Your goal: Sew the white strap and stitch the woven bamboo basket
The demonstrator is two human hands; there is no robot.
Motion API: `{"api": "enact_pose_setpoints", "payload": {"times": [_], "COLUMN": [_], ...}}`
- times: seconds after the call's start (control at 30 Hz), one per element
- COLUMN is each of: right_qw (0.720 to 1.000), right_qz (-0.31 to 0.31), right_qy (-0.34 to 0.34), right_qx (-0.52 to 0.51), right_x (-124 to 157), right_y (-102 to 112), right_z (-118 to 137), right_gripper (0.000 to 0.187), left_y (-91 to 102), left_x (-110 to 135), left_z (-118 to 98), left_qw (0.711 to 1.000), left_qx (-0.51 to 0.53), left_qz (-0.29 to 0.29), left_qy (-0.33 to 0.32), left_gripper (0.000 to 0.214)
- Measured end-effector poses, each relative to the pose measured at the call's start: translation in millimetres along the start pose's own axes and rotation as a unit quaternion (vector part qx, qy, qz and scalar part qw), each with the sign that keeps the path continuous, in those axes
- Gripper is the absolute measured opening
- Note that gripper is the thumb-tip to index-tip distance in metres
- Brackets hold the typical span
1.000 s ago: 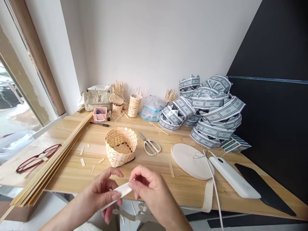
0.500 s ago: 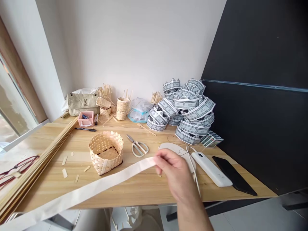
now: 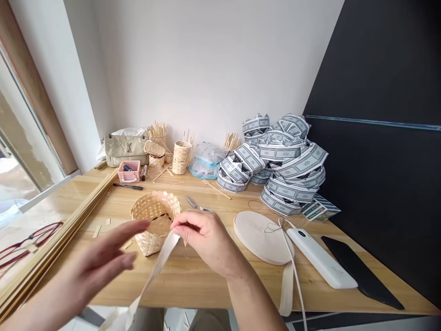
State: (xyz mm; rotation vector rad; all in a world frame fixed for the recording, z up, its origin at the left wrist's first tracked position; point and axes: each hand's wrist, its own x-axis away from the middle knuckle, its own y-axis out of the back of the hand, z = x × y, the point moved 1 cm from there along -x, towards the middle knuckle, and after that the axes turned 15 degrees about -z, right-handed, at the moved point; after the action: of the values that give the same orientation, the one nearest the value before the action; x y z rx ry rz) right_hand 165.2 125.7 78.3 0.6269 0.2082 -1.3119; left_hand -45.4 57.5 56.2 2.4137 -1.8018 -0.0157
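My right hand pinches the end of a cream fabric ribbon, which hangs down past the table's front edge. Just behind that pinch stands a small woven bamboo basket, its inside facing up. My left hand, slightly blurred, reaches in from the left with fingers stretched and apart, holding nothing. It hovers in front of the basket's left side. Scissors lie behind my right hand, which hides most of their handles. A flat roll of cream ribbon rests to the right, its loose tail over the table edge.
Bamboo strips run along the left side, beside red-framed glasses. At the back are a handbag, a pink box, and a pile of patterned bands. A white power bank with a cable lies right.
My right hand has moved left with the ribbon end, to the front of the basket. My left hand has come into view, open. The ribbon has gone from stretched out to hanging slack.
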Motion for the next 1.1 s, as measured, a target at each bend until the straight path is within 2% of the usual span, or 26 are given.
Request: {"api": "enact_pose_setpoints", "payload": {"times": [0.07,0.13,0.23,0.3,0.4,0.47,0.53,0.63,0.93,1.1], "right_qw": [1.000,1.000,0.999,0.997,0.996,0.996,0.997,0.999,0.995,0.991], "right_qz": [0.017,0.007,-0.027,-0.034,-0.037,-0.042,-0.039,-0.020,0.036,0.044], "right_qy": [0.004,0.002,-0.034,-0.066,-0.083,-0.079,-0.069,-0.039,0.063,0.088], "right_qx": [-0.002,0.009,0.019,0.010,0.005,0.008,0.009,0.017,0.068,0.094], "right_x": [-1.7,-3.8,-7.8,-11.0,-17.2,-22.0,-26.8,-33.4,-44.5,-45.1], "right_y": [1.5,6.3,16.3,20.3,18.3,13.2,8.0,3.8,0.9,-1.0], "right_z": [5.5,5.0,-9.7,-26.7,-52.7,-65.1,-71.4,-71.0,-69.2,-74.3], "right_gripper": [0.013,0.013,0.011,0.012,0.014,0.014,0.012,0.006,0.022,0.021], "left_y": [-34.4,-58.3,-68.9,-66.8,-63.7,-64.9,-67.8,-71.0,-69.3,-67.7], "left_x": [-6.5,-13.2,-21.9,-25.9,-28.5,-27.9,-26.8,-26.0,-25.0,-25.5], "left_z": [-10.5,-13.5,-7.4,-2.5,0.0,-0.2,1.1,6.6,14.2,20.7], "left_qw": [0.996,0.983,0.976,0.984,0.989,0.970,0.955,0.957,0.961,0.955], "left_qx": [0.022,0.051,0.042,0.005,-0.085,-0.149,-0.192,-0.206,-0.226,-0.241], "left_qz": [0.087,0.176,0.202,0.176,0.067,-0.004,-0.026,-0.028,-0.060,-0.073], "left_qy": [-0.016,0.016,0.062,0.029,-0.103,-0.190,-0.225,-0.200,-0.150,-0.159], "left_gripper": [0.041,0.031,0.030,0.031,0.033,0.027,0.014,0.016,0.025,0.024]}}
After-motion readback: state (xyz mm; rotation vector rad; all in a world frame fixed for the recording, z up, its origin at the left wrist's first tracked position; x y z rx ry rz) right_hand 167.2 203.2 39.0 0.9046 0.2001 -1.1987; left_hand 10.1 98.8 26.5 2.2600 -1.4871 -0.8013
